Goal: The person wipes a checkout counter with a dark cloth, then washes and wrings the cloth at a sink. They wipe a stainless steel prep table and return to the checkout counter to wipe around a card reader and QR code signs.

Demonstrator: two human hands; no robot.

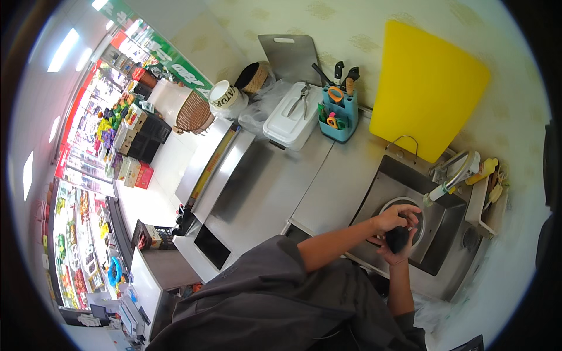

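Observation:
My left hand (394, 218) is at the upper end of a dark rounded object (396, 239), its fingers bent over it. From the near side my right hand (398, 255) cups the same object, which may be a fruit; its kind is not clear. Both hands are above a round metal-rimmed bowl or strainer (420, 239) in the stainless steel sink (443, 237). The faucet nozzle (435, 194) points down just beyond the hands; whether water runs is not clear. The hands hide part of the bowl.
A yellow cutting board (432, 87) leans on the wall behind the sink. Left of it stand a blue knife holder (340, 116) with scissors and a white lidded box (290, 115) bearing pliers (300, 101). A caddy (480, 210) is right of the sink.

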